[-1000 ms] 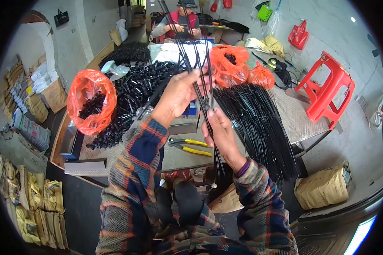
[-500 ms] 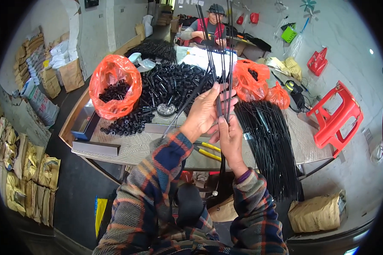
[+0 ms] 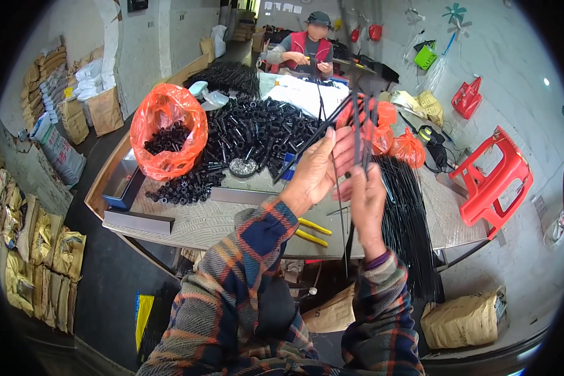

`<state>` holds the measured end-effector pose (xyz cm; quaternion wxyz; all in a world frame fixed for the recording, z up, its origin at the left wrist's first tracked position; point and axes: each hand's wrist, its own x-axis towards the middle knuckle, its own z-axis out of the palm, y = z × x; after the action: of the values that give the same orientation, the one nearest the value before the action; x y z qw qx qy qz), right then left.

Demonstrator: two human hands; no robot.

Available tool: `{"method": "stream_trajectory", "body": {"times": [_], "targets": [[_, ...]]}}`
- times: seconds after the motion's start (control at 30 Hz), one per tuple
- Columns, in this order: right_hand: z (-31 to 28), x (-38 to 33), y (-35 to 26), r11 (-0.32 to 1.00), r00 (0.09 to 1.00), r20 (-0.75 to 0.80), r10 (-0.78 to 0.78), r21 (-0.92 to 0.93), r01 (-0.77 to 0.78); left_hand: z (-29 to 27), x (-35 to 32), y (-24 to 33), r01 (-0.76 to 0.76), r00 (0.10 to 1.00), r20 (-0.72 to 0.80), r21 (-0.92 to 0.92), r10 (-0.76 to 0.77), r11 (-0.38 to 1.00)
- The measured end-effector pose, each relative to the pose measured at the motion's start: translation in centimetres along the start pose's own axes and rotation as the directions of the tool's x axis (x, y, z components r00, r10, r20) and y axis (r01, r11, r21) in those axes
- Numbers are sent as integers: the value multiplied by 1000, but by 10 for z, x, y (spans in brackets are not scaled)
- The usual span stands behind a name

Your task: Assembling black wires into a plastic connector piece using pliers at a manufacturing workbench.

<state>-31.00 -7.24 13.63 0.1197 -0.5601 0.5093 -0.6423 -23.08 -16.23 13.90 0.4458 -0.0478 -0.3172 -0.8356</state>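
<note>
Both my hands are raised over the near side of the table. My left hand [image 3: 316, 169] has its palm turned up and fingers partly stretched, with the thumb over thin black rods [image 3: 302, 152] that slant across behind it. Close to its right, my right hand [image 3: 368, 203] grips several long black rods [image 3: 365, 119] standing upright, smeared by motion. Their lower ends hang below the table edge. Yellow-handled pliers [image 3: 310, 232] lie on the table under my hands. A large stack of black rods [image 3: 410, 232] lies right of my right hand.
A heap of black plastic parts [image 3: 257, 128] covers the table's middle, beside an orange bag [image 3: 169, 135] of parts and a round tin [image 3: 244, 167]. Right stand tied orange bags [image 3: 407, 148] and a red stool [image 3: 492, 182]. Across the table sits a co-worker [image 3: 310, 47].
My right hand has moved right and slightly down with its rods, away from the left hand. My left hand has shifted right, its slanting rods with it.
</note>
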Motion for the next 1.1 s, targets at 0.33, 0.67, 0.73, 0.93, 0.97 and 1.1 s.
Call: {"method": "stream_trajectory", "body": {"times": [0.33,0.67,0.73,0.93,0.97,1.1], "targets": [[-95,45,-18,989,940,-310,-141,-3,148,-18,-7,24,9,994,-108,321,27,947],[-24,-33,0,963,973,75,219,146,-228,6,-19,-17,139,983,-171,461,-66,876],[-28,-28,2,958,965,70,252,126,-259,2,-20,-28,173,964,-262,517,-37,838],[-16,-3,-7,957,957,178,231,137,-256,8,-32,-2,79,934,-326,586,145,806],[-12,-4,-6,954,954,200,222,156,-255,7,-35,-3,96,950,-297,576,99,812],[0,-11,1,958,943,248,223,122,-258,6,-38,-9,93,976,-218,410,-2,907]]}}
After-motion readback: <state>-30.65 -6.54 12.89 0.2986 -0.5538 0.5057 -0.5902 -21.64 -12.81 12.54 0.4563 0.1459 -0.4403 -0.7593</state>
